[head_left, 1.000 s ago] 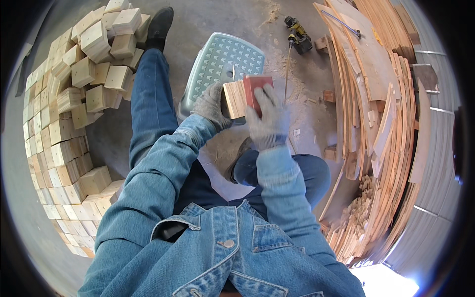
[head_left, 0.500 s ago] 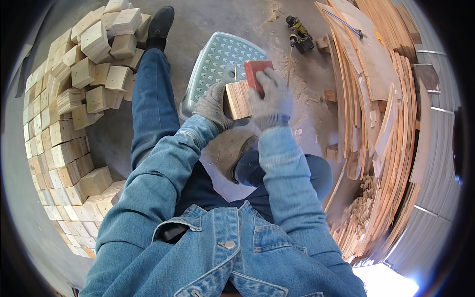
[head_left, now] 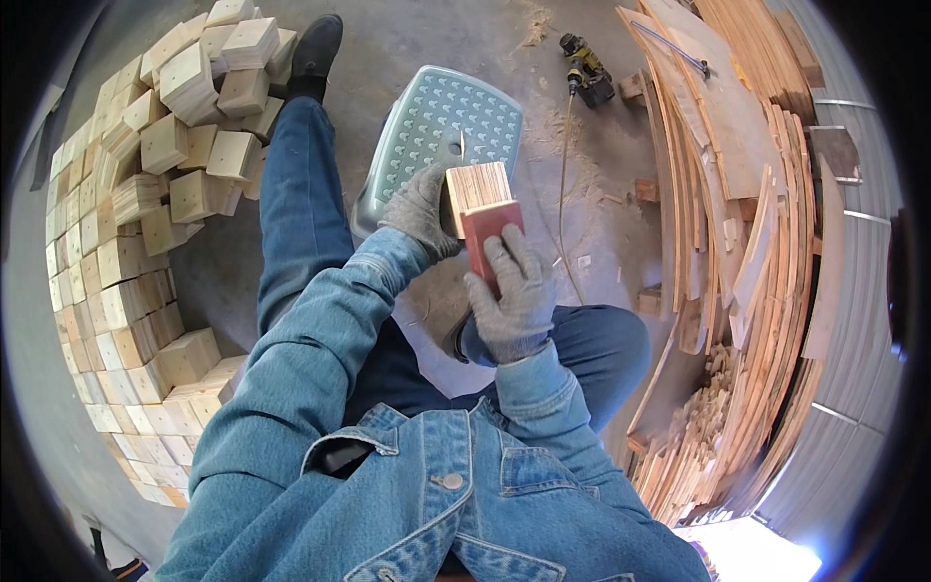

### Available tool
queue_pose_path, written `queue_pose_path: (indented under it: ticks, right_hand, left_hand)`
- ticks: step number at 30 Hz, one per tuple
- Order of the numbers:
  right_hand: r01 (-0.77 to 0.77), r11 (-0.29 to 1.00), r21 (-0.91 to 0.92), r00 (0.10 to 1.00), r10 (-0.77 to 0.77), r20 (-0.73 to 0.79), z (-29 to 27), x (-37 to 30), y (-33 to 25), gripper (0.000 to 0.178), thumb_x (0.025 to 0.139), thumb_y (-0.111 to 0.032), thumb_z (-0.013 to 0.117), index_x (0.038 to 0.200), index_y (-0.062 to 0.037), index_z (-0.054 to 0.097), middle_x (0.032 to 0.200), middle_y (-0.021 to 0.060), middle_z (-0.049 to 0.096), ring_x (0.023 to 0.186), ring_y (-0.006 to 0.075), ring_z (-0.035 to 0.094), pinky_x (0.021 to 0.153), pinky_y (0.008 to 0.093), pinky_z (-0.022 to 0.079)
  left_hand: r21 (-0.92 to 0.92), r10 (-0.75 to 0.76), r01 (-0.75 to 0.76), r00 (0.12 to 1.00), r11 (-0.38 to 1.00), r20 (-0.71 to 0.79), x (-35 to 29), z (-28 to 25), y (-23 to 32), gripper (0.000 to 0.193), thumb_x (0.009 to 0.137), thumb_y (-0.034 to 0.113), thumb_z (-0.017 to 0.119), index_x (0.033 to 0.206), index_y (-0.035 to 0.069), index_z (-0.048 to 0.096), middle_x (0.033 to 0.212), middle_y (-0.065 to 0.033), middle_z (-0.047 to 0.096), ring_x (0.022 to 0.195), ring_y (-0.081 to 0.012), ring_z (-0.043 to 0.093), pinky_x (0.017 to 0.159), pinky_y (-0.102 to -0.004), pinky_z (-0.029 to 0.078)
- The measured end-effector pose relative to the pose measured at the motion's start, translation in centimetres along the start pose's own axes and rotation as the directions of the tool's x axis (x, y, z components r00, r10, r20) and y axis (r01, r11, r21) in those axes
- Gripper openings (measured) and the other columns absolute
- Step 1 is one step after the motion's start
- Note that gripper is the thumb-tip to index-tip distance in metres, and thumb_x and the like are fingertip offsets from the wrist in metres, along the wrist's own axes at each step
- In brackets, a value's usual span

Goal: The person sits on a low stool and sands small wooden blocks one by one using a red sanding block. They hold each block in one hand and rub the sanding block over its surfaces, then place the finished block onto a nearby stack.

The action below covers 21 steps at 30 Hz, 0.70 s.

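Head view: one left hand (head_left: 419, 213), grey-gloved, closed around the left side of a squared wooden block (head_left: 478, 184); its fingertips are partly hidden. Wooden block: held up in front of the person, between the knees and the stool, layered grain on the upward face. One right hand (head_left: 512, 301), grey-gloved, fingers bent over a red rectangular pad (head_left: 482, 233), thumb at its left edge, pinching it. Red pad: tilted, against the near edge of the wooden block and overlapping it. One stool (head_left: 436, 112), pale blue-green, patterned top, beyond the hands. One power drill (head_left: 588, 73), yellow and black, on the floor, right of the stool. One stack of wooden blocks (head_left: 116, 291), at left, upper ones jumbled. One pile of long boards (head_left: 790, 233), at right. One denim jacket (head_left: 417, 495), blue, worn by the person.
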State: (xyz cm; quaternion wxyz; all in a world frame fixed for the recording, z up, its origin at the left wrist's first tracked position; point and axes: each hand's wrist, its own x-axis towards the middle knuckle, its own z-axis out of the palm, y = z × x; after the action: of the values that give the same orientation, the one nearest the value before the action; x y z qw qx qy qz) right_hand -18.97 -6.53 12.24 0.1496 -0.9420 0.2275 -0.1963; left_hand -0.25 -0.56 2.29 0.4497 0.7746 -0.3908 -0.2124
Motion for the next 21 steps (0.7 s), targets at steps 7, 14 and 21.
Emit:
queue_pose_path:
  ticks: [7,14,21]
  right_hand:
    - [0.051,0.999,-0.014,0.999,-0.051,0.016,1.5,6.0,0.4,0.047,0.082,-0.022,0.081,0.127,-0.0103,0.074,0.139,0.0133,0.065,0.115,0.0376,0.067,0.098,0.0485,0.054]
    - [-0.060,0.992,-0.107,0.996,0.065,0.052,4.5,13.5,2.7,0.050,0.083,-0.032,0.080,0.127,-0.0101,0.074,0.141,0.0148,0.067,0.114,0.0368,0.069,0.099,0.0464,0.056]
    - [-0.018,0.999,-0.030,0.999,0.019,0.040,0.5,4.8,0.2,0.053,0.082,-0.021,0.082,0.130,-0.0016,0.071,0.144,0.0240,0.061,0.129,0.0422,0.060,0.109,0.0497,0.049]
  left_hand:
    - [0.047,-0.024,0.022,0.999,0.999,0.032,0.5,0.2,-0.7,0.095,0.068,0.045,0.093,0.145,0.014,0.048,0.138,-0.0196,0.058,0.127,-0.0410,0.060,0.110,-0.0488,0.050]
    - [-0.015,0.004,-0.004,1.000,1.000,0.013,0.4,0.4,-0.6,0.119,0.054,0.052,0.102,0.150,0.015,0.042,0.138,-0.0172,0.058,0.128,-0.0372,0.061,0.111,-0.0483,0.049]
    - [0.015,0.005,-0.004,1.000,1.000,-0.027,0.0,0.3,-0.3,0.092,0.067,0.042,0.094,0.143,0.016,0.048,0.135,-0.0193,0.060,0.125,-0.0416,0.061,0.108,-0.0495,0.051]
